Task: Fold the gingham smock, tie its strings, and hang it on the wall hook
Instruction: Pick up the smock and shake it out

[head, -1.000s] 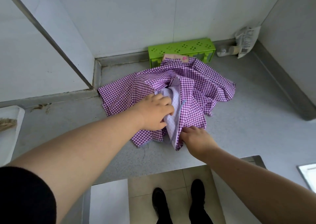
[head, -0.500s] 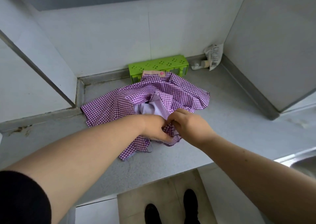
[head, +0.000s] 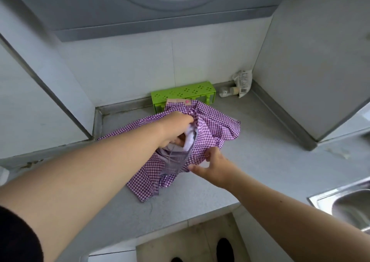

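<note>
Where the grey counter [head: 260, 161] runs into the corner, the gingham smock [head: 216, 127] lies crumpled in a loose heap, unfolded, its purple-and-white check bunched into ridges and its paler lining [head: 174, 159] turned outward near the middle. A tan patch with a pink mark [head: 180, 101] shows at its far edge, just in front of a green perforated rack [head: 184, 92] standing against the wall. The left hand [head: 176, 128] reaches across into the heap, fingers curled around a bunch of white and checked cloth at the top of the pile. The right hand [head: 215, 165] is at the near right edge of the garment, thumb and forefinger spread with the fabric edge between them; whether they actually pinch it cannot be told. A crumpled white packet [head: 243, 82] with dark printing and a barcode leans in the far right corner beside a small bottle [head: 227, 91]; the print is too small to read. A steel sink [head: 348, 205] sits at the right edge.
</note>
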The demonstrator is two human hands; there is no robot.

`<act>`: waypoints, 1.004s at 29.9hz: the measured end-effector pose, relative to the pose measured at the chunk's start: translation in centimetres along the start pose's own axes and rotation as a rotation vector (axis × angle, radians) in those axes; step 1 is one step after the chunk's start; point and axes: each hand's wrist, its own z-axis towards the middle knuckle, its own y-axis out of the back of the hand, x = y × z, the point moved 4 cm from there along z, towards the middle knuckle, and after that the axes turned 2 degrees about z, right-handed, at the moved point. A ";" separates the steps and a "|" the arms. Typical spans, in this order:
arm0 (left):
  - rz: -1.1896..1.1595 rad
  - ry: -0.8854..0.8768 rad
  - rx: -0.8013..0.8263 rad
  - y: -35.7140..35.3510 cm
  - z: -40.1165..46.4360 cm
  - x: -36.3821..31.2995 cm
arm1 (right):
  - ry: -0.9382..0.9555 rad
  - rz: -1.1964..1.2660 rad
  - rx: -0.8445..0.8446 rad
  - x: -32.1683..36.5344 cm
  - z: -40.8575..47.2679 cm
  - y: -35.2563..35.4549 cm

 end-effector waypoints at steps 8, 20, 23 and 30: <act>-0.293 -0.087 -0.175 2.8 -3.3 -1.7 | -0.213 0.531 -0.204 4.6 2.3 -0.8; 0.453 0.090 0.233 10.5 -10.7 -0.2 | 0.260 0.458 -0.215 14.6 2.5 10.5; 0.760 -0.106 -0.039 12.4 -12.8 -4.5 | 0.455 0.277 -0.123 19.4 0.0 13.3; 0.588 -0.511 -0.210 11.9 -14.3 -10.4 | 0.699 0.105 0.005 26.1 -5.9 17.1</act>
